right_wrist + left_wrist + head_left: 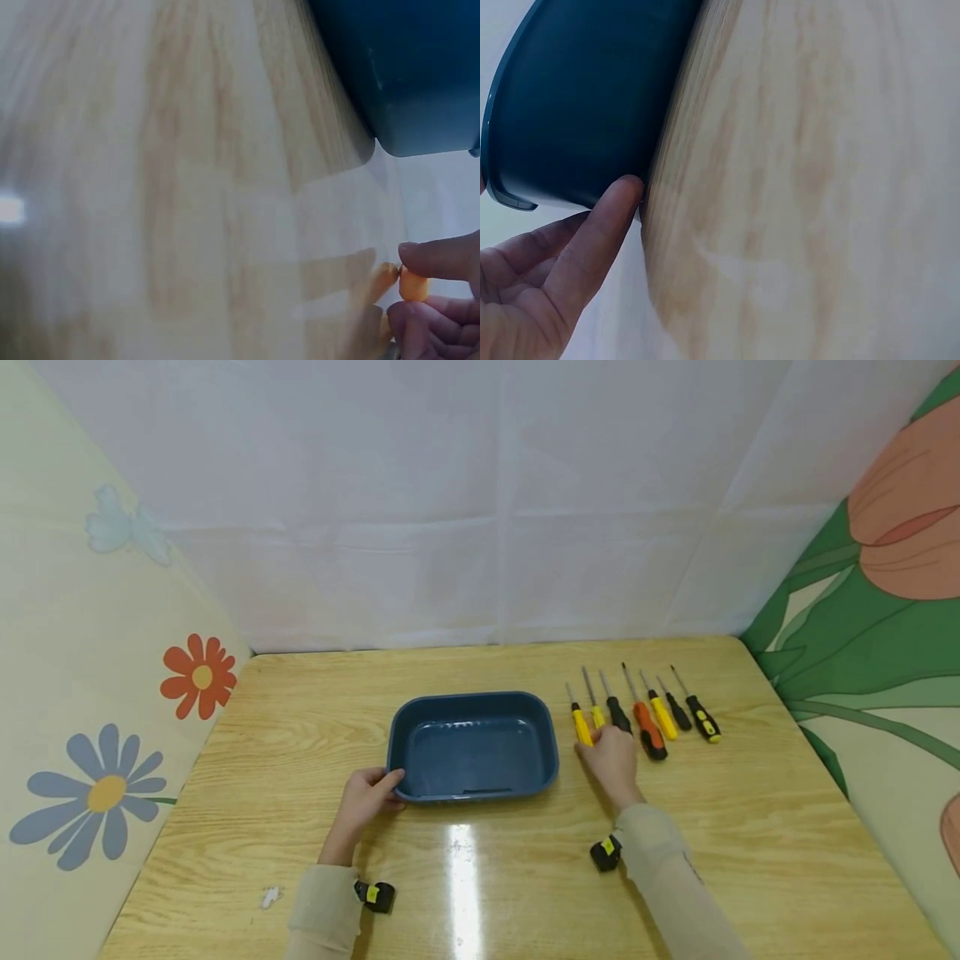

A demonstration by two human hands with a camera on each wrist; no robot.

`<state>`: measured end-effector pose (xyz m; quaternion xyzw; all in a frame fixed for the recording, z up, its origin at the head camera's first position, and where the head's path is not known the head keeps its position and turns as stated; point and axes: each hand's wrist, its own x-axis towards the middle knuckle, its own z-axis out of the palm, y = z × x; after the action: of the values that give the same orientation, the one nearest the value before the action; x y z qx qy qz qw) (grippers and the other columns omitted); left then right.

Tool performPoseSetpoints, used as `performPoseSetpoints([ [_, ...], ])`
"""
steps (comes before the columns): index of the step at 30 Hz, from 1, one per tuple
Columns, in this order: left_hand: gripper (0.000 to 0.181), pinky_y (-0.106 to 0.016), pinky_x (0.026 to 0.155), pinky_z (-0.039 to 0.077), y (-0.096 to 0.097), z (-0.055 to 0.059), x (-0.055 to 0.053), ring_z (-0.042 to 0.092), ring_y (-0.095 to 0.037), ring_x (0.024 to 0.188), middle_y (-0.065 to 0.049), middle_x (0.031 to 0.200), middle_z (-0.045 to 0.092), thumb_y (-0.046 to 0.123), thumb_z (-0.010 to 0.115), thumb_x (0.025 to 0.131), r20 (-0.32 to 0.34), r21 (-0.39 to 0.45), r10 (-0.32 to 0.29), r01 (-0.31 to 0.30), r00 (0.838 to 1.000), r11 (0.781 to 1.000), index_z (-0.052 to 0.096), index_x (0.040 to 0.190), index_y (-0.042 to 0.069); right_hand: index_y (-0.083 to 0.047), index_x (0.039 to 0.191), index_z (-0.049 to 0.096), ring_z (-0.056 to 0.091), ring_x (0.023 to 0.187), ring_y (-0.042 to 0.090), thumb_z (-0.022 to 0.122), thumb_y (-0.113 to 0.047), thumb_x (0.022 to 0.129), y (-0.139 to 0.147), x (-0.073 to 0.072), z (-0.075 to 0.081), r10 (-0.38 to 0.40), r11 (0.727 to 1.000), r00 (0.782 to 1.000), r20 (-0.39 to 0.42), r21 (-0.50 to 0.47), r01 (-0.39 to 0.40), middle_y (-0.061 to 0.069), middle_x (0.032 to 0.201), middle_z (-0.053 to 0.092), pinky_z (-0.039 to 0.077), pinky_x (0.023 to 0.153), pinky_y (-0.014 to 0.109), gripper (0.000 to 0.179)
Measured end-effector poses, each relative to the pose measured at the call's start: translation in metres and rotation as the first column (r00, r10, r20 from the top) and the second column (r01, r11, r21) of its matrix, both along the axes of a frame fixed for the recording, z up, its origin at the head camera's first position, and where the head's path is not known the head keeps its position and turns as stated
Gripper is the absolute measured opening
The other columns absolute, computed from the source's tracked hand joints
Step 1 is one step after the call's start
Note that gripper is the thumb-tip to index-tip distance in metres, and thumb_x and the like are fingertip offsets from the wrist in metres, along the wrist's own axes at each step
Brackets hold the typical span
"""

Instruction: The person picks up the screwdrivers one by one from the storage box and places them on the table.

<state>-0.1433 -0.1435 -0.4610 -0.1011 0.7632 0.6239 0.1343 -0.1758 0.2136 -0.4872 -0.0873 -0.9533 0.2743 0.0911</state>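
Note:
A dark blue rectangular plastic bin (474, 760) sits on the table's middle. My left hand (369, 795) grips its near left corner, thumb over the rim; in the left wrist view fingers (600, 240) touch the outer wall close to the base. To the right of the bin, my right hand (613, 766) pinches the handle end of the leftmost yellow screwdriver (581, 723). The right wrist view has that yellow handle (413, 285) between thumb and fingers. Beside it lie a second yellow screwdriver (597, 716) and a black one (618, 714), their handle ends partly covered by the hand.
Further right in the row are an orange-and-black screwdriver (648, 731), a yellow one (663, 717), a small black one (678, 714) and a black-and-yellow one (703, 720). A white scrap (271, 897) lies near left on the wooden table (300, 718). White cloth (450, 527) hangs behind.

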Motion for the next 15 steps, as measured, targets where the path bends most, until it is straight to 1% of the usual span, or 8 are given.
performPoseSetpoints([
  [2, 0.03, -0.037, 0.059, 0.056, 0.002, 0.003, 0.001, 0.064, -0.026, 0.062, -0.023, 0.075, 0.064, 0.007, 0.055, 0.089, -0.003, -0.008, -0.001, 0.001, 1.0, 1.0, 0.057, 0.102, -0.019, 0.005, 0.07, 0.064, 0.053, 0.06, 0.025, 0.076, -0.014, 0.069, 0.0, 0.0, 0.0, 0.0, 1.0, 1.0, 0.007, -0.002, 0.0, 0.011, 0.062, 0.057, 0.047, 0.056, 0.039, 0.022],
  [4, 0.03, -0.038, 0.059, 0.056, 0.002, 0.002, 0.001, 0.064, -0.027, 0.062, -0.023, 0.076, 0.064, 0.007, 0.055, 0.089, -0.006, -0.015, -0.001, 0.001, 1.0, 1.0, 0.057, 0.102, -0.019, 0.004, 0.07, 0.064, 0.05, 0.058, 0.023, 0.077, -0.014, 0.069, 0.001, 0.0, -0.001, 0.001, 1.0, 1.0, 0.019, -0.005, -0.001, 0.008, 0.061, 0.054, 0.046, 0.054, 0.038, 0.022],
  [8, 0.031, -0.037, 0.059, 0.056, -0.001, -0.01, -0.003, 0.064, -0.026, 0.062, -0.022, 0.076, 0.064, 0.009, 0.056, 0.089, 0.0, -0.015, 0.012, -0.012, 1.0, 1.0, 0.058, 0.103, -0.018, 0.004, 0.072, 0.065, 0.048, 0.058, 0.021, 0.077, -0.016, 0.07, 0.002, -0.001, -0.002, -0.001, 1.0, 0.999, 0.04, -0.01, 0.002, 0.006, 0.06, 0.052, 0.045, 0.053, 0.036, 0.023],
  [11, 0.032, -0.034, 0.057, 0.056, -0.003, -0.018, -0.005, 0.064, -0.024, 0.061, -0.019, 0.075, 0.065, 0.011, 0.057, 0.088, -0.008, -0.021, 0.016, -0.016, 1.0, 1.0, 0.058, 0.104, -0.017, 0.005, 0.074, 0.065, 0.049, 0.059, 0.022, 0.077, -0.018, 0.07, 0.003, 0.0, -0.002, -0.008, 1.0, 0.998, 0.063, -0.01, 0.009, 0.009, 0.063, 0.054, 0.046, 0.054, 0.036, 0.026],
  [15, 0.032, -0.032, 0.056, 0.056, -0.004, -0.023, -0.005, 0.064, -0.021, 0.06, -0.018, 0.074, 0.065, 0.012, 0.056, 0.088, -0.024, -0.043, 0.016, -0.017, 1.0, 0.999, 0.058, 0.103, -0.017, 0.008, 0.083, 0.065, 0.057, 0.067, 0.028, 0.076, -0.02, 0.072, 0.004, 0.001, -0.002, -0.019, 1.0, 0.996, 0.091, -0.017, 0.02, 0.019, 0.074, 0.062, 0.049, 0.06, 0.04, 0.032],
])
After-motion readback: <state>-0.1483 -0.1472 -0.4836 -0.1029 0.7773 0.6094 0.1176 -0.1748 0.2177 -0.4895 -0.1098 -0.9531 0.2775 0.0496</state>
